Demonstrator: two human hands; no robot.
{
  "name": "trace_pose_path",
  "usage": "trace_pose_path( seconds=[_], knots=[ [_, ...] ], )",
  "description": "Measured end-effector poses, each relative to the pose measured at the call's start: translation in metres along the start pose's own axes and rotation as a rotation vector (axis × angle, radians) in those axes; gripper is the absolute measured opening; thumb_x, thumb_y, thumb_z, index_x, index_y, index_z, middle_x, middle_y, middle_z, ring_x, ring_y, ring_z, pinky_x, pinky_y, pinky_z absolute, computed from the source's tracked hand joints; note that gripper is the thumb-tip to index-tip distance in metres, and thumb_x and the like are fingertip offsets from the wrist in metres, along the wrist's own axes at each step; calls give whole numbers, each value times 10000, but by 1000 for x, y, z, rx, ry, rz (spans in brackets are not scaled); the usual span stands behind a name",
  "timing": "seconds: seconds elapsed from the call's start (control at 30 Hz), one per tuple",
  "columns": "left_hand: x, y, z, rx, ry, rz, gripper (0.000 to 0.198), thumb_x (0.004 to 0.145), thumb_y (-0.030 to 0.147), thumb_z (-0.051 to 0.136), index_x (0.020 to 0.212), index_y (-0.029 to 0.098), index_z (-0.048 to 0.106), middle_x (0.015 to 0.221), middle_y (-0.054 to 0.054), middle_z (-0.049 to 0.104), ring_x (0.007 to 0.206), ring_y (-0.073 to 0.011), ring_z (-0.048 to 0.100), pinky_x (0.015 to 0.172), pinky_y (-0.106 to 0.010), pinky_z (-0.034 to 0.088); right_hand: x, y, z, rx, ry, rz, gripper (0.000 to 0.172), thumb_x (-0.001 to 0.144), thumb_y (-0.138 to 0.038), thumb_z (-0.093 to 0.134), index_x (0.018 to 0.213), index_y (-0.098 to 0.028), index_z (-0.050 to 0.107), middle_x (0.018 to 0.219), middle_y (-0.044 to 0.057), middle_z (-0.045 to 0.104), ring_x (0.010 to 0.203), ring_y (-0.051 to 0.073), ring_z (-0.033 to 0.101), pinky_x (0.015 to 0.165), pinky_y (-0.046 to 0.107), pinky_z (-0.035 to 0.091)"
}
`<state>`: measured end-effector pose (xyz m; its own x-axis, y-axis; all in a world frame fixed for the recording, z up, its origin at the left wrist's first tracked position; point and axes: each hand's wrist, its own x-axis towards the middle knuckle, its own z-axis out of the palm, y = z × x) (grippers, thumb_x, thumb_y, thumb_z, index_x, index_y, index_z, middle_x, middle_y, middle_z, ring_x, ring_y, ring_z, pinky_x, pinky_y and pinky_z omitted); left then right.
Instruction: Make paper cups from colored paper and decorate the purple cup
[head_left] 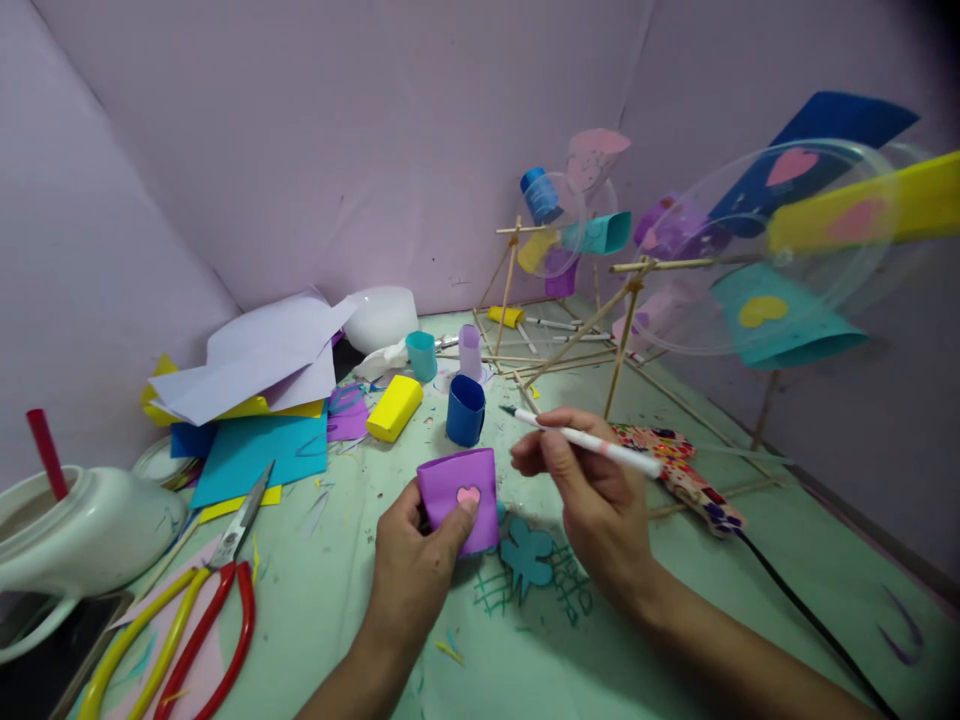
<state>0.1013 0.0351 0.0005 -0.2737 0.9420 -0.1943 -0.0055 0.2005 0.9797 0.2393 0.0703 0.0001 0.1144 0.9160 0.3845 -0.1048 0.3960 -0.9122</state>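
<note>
My left hand (420, 560) is closed on a purple foam tube (480, 465) with a small pink heart on its face, the thumb lying beside the heart. To the right, my right hand (592, 490) pinches a white marker (592, 441) whose dark tip points left, apart from the tube. Just behind the purple piece stands a blue foam tube (466, 412). A yellow one (395, 409) lies left of it, and a teal one (421, 357) and a lilac one (470, 352) stand farther back. Below the marker lies a teal foam cutout (527, 555).
Scissors (236, 540) with red and yellow handles lie at left, near a white teapot (112, 520) and stacked paper and foam sheets (262, 360). Two stick-framed wheels (780, 240) (559, 225) stand at right. A patterned glue gun (679, 470) trails a black cord.
</note>
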Motion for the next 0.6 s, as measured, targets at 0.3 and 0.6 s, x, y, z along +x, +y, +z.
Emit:
trace_pose_path(
  seconds=[0.3,0.6],
  knots=[
    [1,-3,-4,5,-30,24,469,675,426,722,1020,115,663,835,-77,735,716,-204,649,619,-288,530,0,1,11,-63,-274,456,454,626,-295,703,995,-219,451,829,13,612,741,171,614,626,294,526],
    [2,-6,-4,3,-50,25,462,672,414,728,1029,128,658,840,-62,740,743,-212,663,646,-291,545,-2,5,7,-102,-292,400,426,649,-251,709,989,-222,455,730,-35,568,595,121,547,504,222,467]
  ],
)
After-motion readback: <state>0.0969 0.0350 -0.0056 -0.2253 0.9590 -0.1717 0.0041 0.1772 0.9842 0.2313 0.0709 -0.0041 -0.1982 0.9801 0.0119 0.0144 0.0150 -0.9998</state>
